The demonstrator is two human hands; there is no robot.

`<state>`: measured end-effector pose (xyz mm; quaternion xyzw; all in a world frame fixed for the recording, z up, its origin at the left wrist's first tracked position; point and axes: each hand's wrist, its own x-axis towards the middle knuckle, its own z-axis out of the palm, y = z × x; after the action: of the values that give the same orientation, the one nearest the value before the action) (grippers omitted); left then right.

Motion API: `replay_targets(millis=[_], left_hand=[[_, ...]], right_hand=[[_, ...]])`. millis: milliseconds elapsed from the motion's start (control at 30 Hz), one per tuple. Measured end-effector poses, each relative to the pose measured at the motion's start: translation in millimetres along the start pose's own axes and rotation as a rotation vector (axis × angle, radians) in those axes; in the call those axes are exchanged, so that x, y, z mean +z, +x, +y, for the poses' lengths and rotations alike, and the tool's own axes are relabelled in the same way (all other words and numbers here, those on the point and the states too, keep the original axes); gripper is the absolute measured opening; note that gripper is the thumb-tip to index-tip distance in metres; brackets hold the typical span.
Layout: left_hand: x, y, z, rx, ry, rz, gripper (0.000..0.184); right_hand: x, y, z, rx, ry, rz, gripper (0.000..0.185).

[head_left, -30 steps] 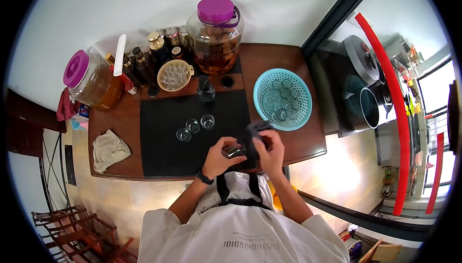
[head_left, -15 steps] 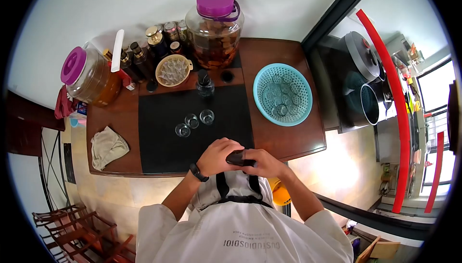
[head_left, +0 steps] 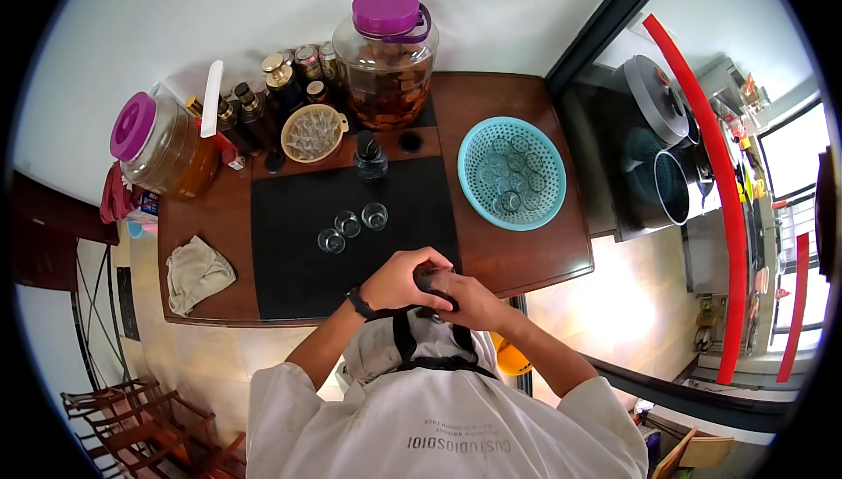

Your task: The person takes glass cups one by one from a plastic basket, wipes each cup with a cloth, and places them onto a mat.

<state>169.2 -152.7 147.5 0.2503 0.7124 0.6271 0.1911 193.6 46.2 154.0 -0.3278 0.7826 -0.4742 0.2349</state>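
Head view: one pair of bare hands at the near edge of a brown wooden counter, with a black rectangular mat set across its middle. Left hand, black band at the wrist: fingers clamped around a small clear drinking glass, which is held above the near edge of the mat and largely hidden by the grip. Right hand: fingers bent and closed on a dark grey cloth pressed against the same glass, the two hands meeting there; the exact placing of the right fingertips cannot be told. On the mat, three small clear glasses, upright, in a slanting row, close to one another and apart from the hands. Behind them, one dark glass bottle with a black cap, upright. To the right, on bare wood, one round light-blue perforated plastic basket, containing a group of clear glasses. Near the left end, one crumpled beige cloth. Along the back, one large clear jar with a purple lid, dark amber contents; beside it, one round cream basket of clear pieces; farther left, a second purple-lidded jar, amber liquid within.
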Motion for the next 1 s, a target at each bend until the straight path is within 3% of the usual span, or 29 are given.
replay_targets(millis=[100,167,233,267,367,433,500,633,700,833,900,967,1000], left_hand=[[12.2,-3.7,-7.9,-0.016,-0.13,0.097,0.041],[18.9,-3.0,-21.2,-0.024,-0.239,0.182,0.032],[20.6,-2.6,-24.5,-0.036,-0.397,0.425,0.024],[18.0,-10.3,-23.0,-0.211,-0.419,0.382,0.027],[22.8,-14.0,-25.3,-0.347,-0.48,0.281,0.026],[23.4,-12.2,-31.4,-0.359,-0.356,0.334,0.029],[25.1,-11.3,-43.5,-0.093,-0.105,0.426,0.035],[13.1,-12.6,-33.9,-0.001,0.067,0.361,0.041],[5.1,-7.2,-29.4,0.201,0.285,0.275,0.042],[4.8,-7.4,-24.2,0.085,0.163,0.263,0.037],[-1.4,-9.3,-17.7,-0.291,-0.197,0.129,0.029],[6.3,-8.7,-20.7,-0.245,-0.14,0.187,0.025],[9.9,-7.3,-24.2,-0.122,-0.04,0.272,0.025]], right_hand=[[-3.8,1.8,-0.7,-0.035,0.041,0.093,0.047],[-9.2,1.0,-0.9,0.055,0.106,0.087,0.036],[-3.9,0.5,-0.7,0.088,0.162,0.175,0.029],[-4.0,1.7,-3.2,0.073,0.143,0.242,0.029],[9.5,6.4,2.7,0.043,0.106,0.341,0.029],[14.7,8.9,5.2,0.023,0.081,0.375,0.028],[13.7,8.5,0.9,0.181,0.24,0.317,0.028],[1.9,3.0,-5.8,0.388,0.616,0.162,0.029],[6.9,1.2,10.8,0.404,1.093,0.127,0.03],[12.5,-1.3,12.1,0.429,0.82,0.221,0.031],[22.5,3.2,13.8,-0.132,-0.112,0.456,0.032],[25.1,3.9,4.2,-0.044,-0.064,0.453,0.025],[23.8,6.5,2.8,-0.019,0.028,0.438,0.025]])
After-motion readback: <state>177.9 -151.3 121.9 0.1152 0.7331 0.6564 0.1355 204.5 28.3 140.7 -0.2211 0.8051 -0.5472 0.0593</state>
